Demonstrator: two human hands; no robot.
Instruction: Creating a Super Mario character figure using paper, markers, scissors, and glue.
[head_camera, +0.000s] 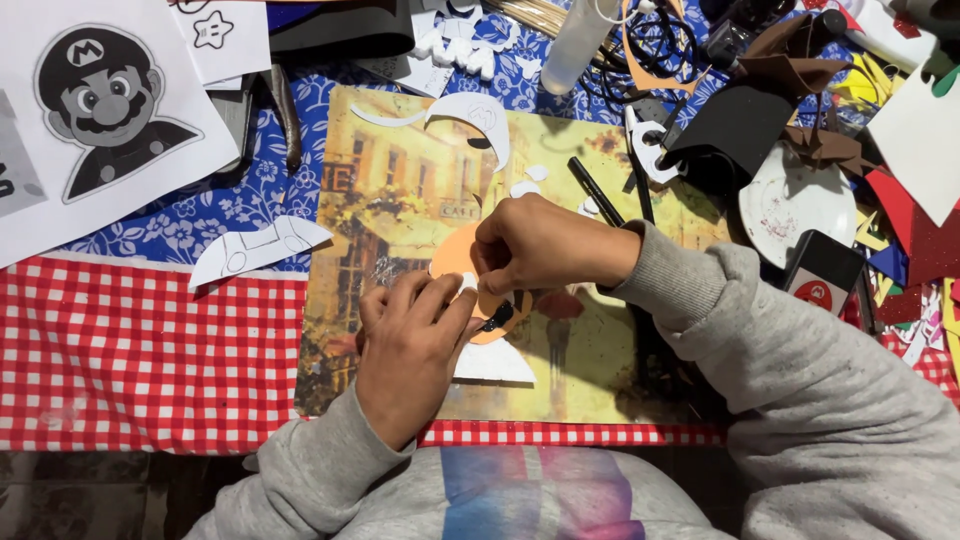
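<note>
We see the left hand (408, 352) and the right hand (535, 245) both pinching a round orange foam piece (452, 257) with their fingers, over the glossy picture mat (400, 200), near its middle.

A home craft table: checked cloth (150, 350), foam scraps (900, 210), paper cutouts (255, 247) and a glue bottle (580, 40).

**Printed sheets and a labelled box around the hands**

A white sheet (100, 120) printed with a grey cartoon face is seen far up-left of the hands. A small black box (822, 272) bearing a red round label is placed right of them.
</note>
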